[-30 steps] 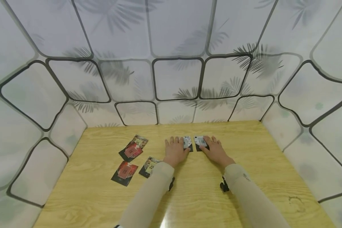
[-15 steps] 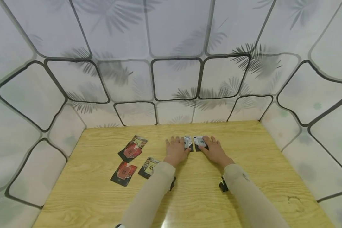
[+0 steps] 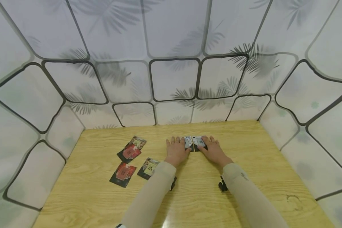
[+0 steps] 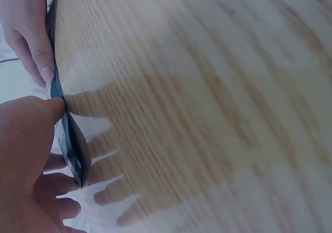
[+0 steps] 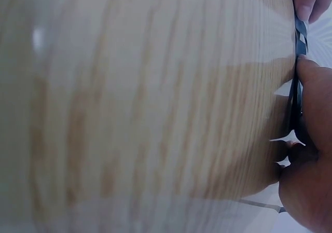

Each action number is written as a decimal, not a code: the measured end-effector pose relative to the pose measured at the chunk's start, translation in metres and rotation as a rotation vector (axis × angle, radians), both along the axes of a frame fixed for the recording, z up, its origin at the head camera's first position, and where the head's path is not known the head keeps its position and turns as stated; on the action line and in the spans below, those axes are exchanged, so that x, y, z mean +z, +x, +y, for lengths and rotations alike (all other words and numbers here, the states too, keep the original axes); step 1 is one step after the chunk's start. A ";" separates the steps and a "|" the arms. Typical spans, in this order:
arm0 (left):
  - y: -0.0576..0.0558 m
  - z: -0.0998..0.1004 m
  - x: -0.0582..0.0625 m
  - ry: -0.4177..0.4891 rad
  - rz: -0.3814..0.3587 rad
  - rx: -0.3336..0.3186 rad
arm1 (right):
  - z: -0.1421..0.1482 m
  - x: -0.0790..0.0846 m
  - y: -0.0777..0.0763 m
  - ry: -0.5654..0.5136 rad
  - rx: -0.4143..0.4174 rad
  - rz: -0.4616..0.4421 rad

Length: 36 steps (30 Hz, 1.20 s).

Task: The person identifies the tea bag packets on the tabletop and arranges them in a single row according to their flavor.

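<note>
Two printed cards with pale and black areas lie edge to edge on the wooden table in the head view, the left card (image 3: 188, 144) and the right card (image 3: 199, 144). My left hand (image 3: 175, 151) lies over the left card's outer part, fingers extended and spread, thumb on its near edge. On the other side my right hand (image 3: 215, 151) presses the right card likewise, thumb toward the seam. In the left wrist view the dark card (image 4: 75, 145) bows up slightly between thumb and fingers. The right wrist view shows the thumb against a thin dark card edge (image 5: 295, 98).
Left of my hands lie more cards: a yellow-panelled card (image 3: 148, 167) partly behind my left sleeve, a red card (image 3: 123, 173), and another red card (image 3: 129, 153) overlapping a further yellow one (image 3: 138, 142). A patterned curtain (image 3: 174, 79) rises behind the wooden table (image 3: 196, 196).
The gap between the two cards under my hands has narrowed until they meet. The hands have drawn slightly closer together; the cards on the left lie as before.
</note>
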<state>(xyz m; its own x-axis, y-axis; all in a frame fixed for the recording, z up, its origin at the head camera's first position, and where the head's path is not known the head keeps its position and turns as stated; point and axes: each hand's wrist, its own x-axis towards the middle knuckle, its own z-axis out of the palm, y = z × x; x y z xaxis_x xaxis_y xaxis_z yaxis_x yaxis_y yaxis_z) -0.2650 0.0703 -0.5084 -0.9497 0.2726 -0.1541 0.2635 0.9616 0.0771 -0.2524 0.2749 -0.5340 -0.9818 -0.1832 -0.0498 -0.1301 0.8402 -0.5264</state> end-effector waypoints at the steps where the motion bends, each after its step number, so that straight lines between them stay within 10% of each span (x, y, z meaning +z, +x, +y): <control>1: 0.000 0.000 0.000 0.002 0.003 0.001 | 0.000 0.000 0.000 0.000 0.001 0.002; 36: 0.001 -0.002 -0.004 0.047 0.007 0.006 | -0.001 0.001 0.000 0.009 0.007 0.026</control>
<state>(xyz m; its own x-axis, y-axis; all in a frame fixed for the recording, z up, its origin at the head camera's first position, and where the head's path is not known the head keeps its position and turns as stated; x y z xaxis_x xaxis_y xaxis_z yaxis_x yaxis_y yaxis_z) -0.2644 0.0687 -0.5127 -0.9523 0.2737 -0.1351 0.2584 0.9585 0.1204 -0.2521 0.2736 -0.5332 -0.9814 -0.1899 -0.0262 -0.1496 0.8441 -0.5148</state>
